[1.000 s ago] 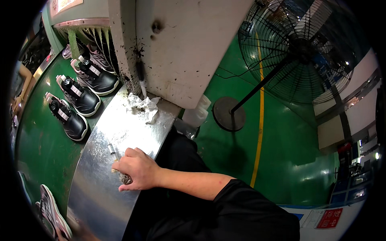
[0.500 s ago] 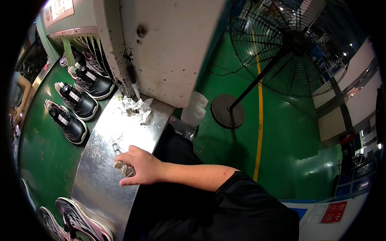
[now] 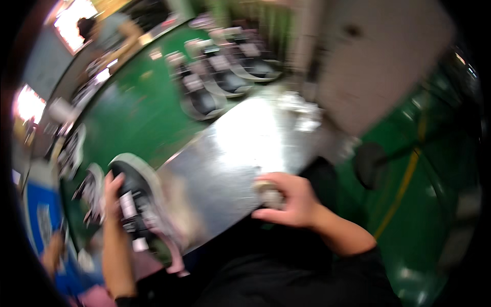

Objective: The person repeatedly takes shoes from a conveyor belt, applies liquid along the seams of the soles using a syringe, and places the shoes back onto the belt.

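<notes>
My left hand (image 3: 112,197) is wrapped around the side of a black sneaker (image 3: 140,179) with a white sole and pinkish heel. The sneaker is lifted at the left end of the bare metal worktop (image 3: 215,189), its toe pointing away from me. At the worktop's near edge, my right hand (image 3: 295,202) is closed around a tan-grey crumbly lump (image 3: 272,195). Motion blur hides the lump's exact kind. Behind my left hand, another sneaker (image 3: 93,189) stands on the green conveyor belt (image 3: 133,107).
Several black sneakers (image 3: 204,97) stand in a row farther along the belt, by a machine opening with green strips. Crumpled white paper (image 3: 302,110) lies at the worktop's far end. A person (image 3: 115,36) is across the belt. A fan base (image 3: 369,165) stands on the floor at right.
The view has swung left and blurred. My left hand has come into view, holding a sneaker raised from the belt. My right hand still grips the lump over the worktop.
</notes>
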The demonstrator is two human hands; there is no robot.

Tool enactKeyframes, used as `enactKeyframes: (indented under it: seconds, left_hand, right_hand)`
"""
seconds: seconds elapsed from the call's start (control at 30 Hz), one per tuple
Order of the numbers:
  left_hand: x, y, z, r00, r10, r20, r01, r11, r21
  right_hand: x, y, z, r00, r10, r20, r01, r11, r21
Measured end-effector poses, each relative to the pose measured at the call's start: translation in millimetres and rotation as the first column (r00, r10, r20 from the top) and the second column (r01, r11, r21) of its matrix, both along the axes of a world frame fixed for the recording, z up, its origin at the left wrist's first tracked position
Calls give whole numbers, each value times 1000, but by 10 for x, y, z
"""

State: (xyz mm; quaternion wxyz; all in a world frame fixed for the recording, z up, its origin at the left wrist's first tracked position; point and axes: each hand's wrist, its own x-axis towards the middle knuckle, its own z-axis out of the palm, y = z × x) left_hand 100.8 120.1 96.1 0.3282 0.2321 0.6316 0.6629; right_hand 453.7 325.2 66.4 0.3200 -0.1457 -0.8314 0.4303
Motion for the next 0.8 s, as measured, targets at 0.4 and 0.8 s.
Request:
enactKeyframes:
  seconds: [0.4,0.8]
  left_hand:
    - [637,98,-224,915,-261,308,12,780,626]
    - [757,-78,-224,971,-238,-15,193,748,635]
  right_hand:
    - [-480,-120,554,776,380,-503,-629,518,-580]
    - [-1181,-554,1043,681,550,-484,-724,403,-560]
